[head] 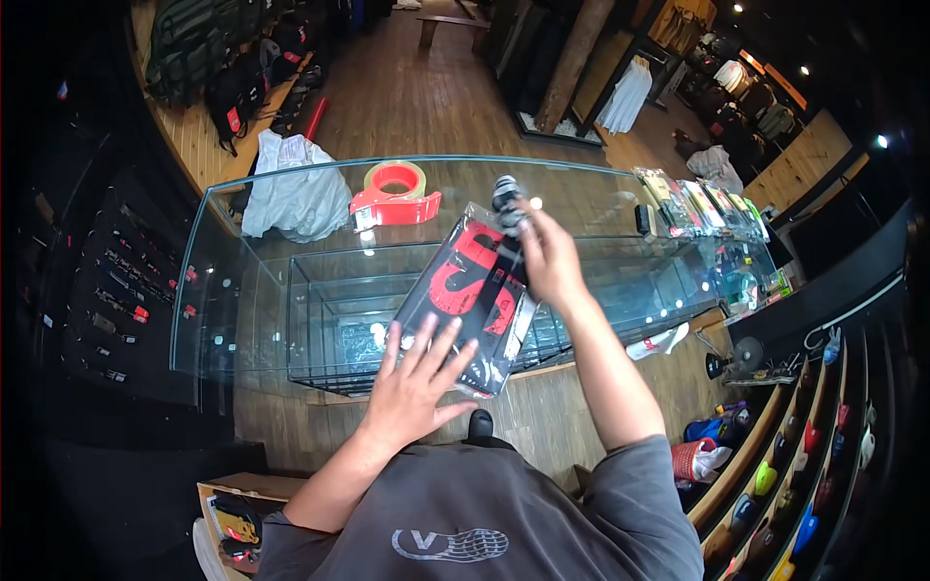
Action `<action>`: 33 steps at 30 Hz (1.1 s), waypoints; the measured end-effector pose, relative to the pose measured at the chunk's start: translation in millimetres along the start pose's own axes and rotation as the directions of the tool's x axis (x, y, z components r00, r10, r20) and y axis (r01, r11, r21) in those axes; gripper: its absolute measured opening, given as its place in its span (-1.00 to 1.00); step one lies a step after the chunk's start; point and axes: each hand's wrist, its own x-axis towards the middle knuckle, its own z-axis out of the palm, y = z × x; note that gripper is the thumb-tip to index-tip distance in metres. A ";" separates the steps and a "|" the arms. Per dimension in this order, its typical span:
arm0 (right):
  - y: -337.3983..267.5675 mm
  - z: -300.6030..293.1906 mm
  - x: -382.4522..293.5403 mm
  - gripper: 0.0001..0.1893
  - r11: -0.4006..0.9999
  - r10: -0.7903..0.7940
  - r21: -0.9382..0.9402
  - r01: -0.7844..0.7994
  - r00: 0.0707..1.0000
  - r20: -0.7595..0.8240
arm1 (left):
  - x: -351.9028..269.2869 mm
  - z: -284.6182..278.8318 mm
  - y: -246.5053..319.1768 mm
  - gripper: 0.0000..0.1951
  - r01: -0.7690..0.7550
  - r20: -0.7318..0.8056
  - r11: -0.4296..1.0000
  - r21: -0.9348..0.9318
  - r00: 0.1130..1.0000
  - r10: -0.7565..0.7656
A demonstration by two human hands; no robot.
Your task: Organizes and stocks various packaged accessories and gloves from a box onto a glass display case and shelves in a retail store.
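A flat black-and-red item in a clear plastic package [461, 290] lies at a slant on the glass display counter [283, 218], its lower end near the front edge. My left hand [418, 378] rests on the package's lower left part, palm down with the fingers spread. Over the upper right corner, my right hand [550, 254] grips a small black-and-grey patterned item [506, 194]. The fingers partly hide that item, so its exact kind cannot be told. A dark strip runs below it across the package.
A red tape dispenser [396, 203] and a crumpled white plastic bag [294, 189] sit on the left of the counter. Several packaged goods [701, 207] lie at the right end, beside a small dark block [644, 220]. Shelves of caps [770, 479] stand to my right.
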 end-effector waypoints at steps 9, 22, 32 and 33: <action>-42.5 26.8 -30.8 -0.34 0.814 -0.170 -0.337 0.473 0.749 0.640 | -3.5 34.8 -0.8 -0.27 -0.016 -0.065 0.999 0.039 0.998 0.019; 39.3 -1.3 37.0 -0.42 0.837 0.032 -0.513 0.191 0.919 0.394 | 12.9 37.2 7.1 -0.33 0.020 -0.145 0.999 0.026 0.989 -0.015; 92.9 -101.2 45.1 -0.56 0.910 0.232 0.415 0.017 0.808 -0.541 | 51.1 5.0 40.1 -0.74 0.107 -0.203 0.377 -0.920 0.691 -0.693; 24.0 -99.6 35.4 -0.51 0.613 0.350 0.790 0.018 0.890 -0.292 | 47.4 2.9 31.6 -0.73 0.092 -0.086 0.187 -0.978 0.640 -0.763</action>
